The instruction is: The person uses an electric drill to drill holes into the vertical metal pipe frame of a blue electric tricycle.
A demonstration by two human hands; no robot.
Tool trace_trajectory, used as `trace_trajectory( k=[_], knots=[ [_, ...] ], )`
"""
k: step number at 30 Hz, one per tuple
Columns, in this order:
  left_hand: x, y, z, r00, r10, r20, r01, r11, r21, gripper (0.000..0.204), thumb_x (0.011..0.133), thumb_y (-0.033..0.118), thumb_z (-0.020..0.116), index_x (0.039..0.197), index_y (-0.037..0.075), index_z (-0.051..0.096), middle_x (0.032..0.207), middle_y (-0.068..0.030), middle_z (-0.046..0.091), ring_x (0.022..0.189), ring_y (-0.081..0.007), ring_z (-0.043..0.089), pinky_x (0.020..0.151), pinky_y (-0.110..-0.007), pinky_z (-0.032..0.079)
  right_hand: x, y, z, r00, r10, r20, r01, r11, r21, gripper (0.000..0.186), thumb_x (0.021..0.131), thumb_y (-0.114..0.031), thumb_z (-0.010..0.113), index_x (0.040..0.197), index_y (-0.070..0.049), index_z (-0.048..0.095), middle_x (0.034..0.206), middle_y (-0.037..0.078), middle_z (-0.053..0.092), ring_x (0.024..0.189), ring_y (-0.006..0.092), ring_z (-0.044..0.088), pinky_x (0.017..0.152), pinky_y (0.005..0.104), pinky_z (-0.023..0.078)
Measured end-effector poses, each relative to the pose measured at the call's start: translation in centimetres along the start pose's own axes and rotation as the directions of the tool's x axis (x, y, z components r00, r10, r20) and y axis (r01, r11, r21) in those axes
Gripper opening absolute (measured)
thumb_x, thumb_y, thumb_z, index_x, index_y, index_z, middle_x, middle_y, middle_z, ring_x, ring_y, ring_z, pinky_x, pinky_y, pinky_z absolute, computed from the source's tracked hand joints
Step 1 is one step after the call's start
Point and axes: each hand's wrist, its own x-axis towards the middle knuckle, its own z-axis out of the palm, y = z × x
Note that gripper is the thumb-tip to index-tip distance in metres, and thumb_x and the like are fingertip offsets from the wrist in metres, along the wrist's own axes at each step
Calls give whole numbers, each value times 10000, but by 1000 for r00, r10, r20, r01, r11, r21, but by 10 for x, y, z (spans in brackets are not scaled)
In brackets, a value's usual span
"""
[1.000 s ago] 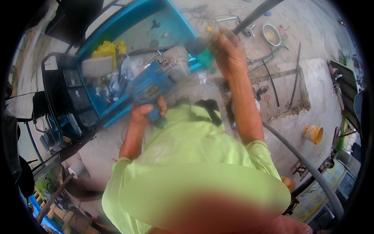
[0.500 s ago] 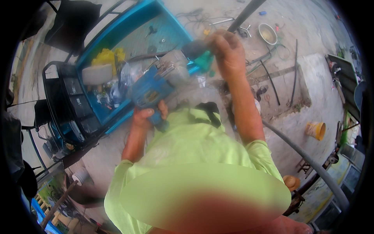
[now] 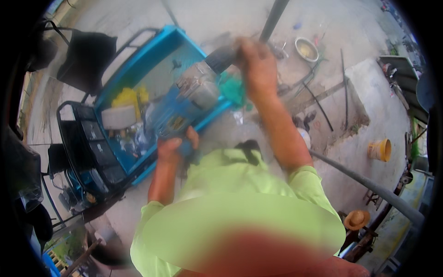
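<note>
A large blue power drill [image 3: 173, 111] with a grey metal front housing slants up across the space before my light green shirt. Its grip sits in my left hand [image 3: 173, 147], fingers wrapped round it. At the far end, my right hand [image 3: 257, 67] has its fingers curled at the drill's black nose [image 3: 220, 58]; blur hides exactly how they meet. Just beyond that hand, a dark grey pole [image 3: 273, 21] runs to the upper edge. Behind the nose shows a green plastic piece [image 3: 233, 90], lower down.
Below left stands a blue three-wheeled cart [image 3: 145, 57], its bed holding a yellow bag [image 3: 124, 98] and a pale block [image 3: 119, 117]. A metal basin [image 3: 307, 50], hoses and a yellow bucket [image 3: 380, 150] lie on the ground to the right. A thick pole [image 3: 369, 189] crosses the lower right.
My view has shifted, so the cart and ground sit lower in the picture. Drill and right hand appear slightly further left; both hands keep their places on the drill.
</note>
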Motion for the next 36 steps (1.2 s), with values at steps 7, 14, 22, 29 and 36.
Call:
trace_trajectory(
  k=[7, 14, 22, 29, 36],
  knots=[
    [53, 99, 87, 965, 243, 100, -257, 953, 162, 575, 769, 217, 669, 1223, -102, 519, 858, -216, 639, 667, -288, 637, 578, -368, 523, 62, -73, 58, 901, -430, 57, 430, 903, 15, 309, 998, -244, 573, 1154, 16, 632, 995, 95, 685, 900, 238, 667, 772, 369, 536],
    [73, 168, 142, 945, 280, 171, -327, 850, 413, 625, 822, 225, 632, 1326, -92, 444, 954, -161, 596, 824, -243, 627, 621, -333, 560, 107, -134, 87, 928, -349, 133, 239, 828, 507, 315, 1033, -235, 529, 1248, -11, 578, 1091, 76, 670, 1007, 187, 640, 909, 368, 525],
    [82, 198, 156, 906, 359, 226, -424, 749, 509, 595, 815, 217, 629, 1297, -102, 487, 975, -184, 634, 831, -251, 668, 632, -333, 570, 118, -159, 104, 922, -366, 127, 246, 806, 538, 294, 1041, -246, 514, 1230, -35, 592, 1105, 68, 674, 1007, 170, 639, 875, 348, 521],
    [90, 212, 159, 879, 360, 312, -476, 692, 542, 580, 827, 214, 627, 1299, -95, 494, 977, -190, 643, 848, -247, 679, 654, -334, 580, 131, -163, 107, 902, -410, 137, 269, 780, 564, 221, 1041, -246, 513, 1121, -72, 622, 1050, 41, 682, 965, 148, 638, 833, 329, 518],
    [95, 215, 156, 878, 345, 332, -477, 693, 540, 564, 838, 198, 621, 1306, -90, 493, 979, -188, 643, 851, -245, 681, 664, -341, 583, 133, -162, 111, 902, -407, 144, 256, 772, 581, 227, 1044, -248, 507, 1135, -73, 618, 1035, 38, 680, 948, 145, 634, 837, 326, 507]
  ],
)
